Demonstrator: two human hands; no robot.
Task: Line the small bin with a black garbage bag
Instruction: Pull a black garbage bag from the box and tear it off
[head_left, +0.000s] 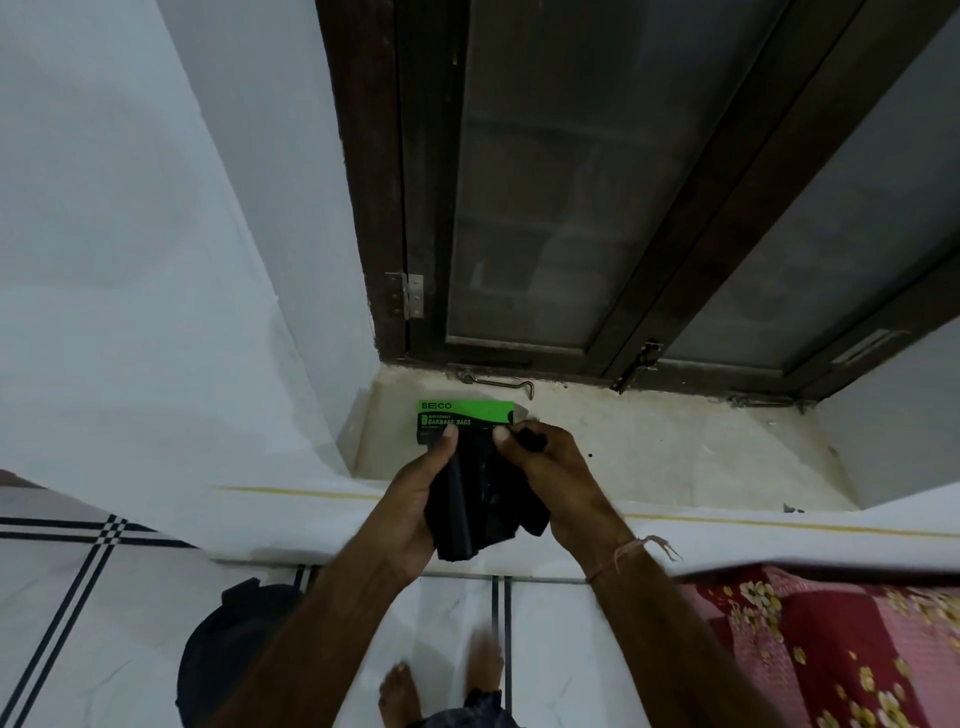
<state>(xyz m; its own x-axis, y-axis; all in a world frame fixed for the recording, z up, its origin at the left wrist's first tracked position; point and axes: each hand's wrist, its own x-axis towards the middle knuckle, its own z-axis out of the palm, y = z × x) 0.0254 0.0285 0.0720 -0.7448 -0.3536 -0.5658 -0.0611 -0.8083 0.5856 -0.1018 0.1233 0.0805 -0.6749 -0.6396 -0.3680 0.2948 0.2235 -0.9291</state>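
Observation:
A folded black garbage bag (480, 499) is held between both hands above the window ledge. My left hand (415, 499) grips its left side, thumb on top. My right hand (556, 478) pinches its upper right corner. Behind the hands, a green and black pack of garbage bags (457, 413) lies on the ledge, partly hidden by the fingers. The small dark bin (223, 654) stands on the floor at the lower left, partly covered by my left forearm.
The stone window ledge (675, 447) runs below a dark wooden window frame (395, 208) with a metal hook latch (498, 383). A floral red bedcover (831, 649) lies at the lower right. Bare feet (400, 691) stand on white floor tiles.

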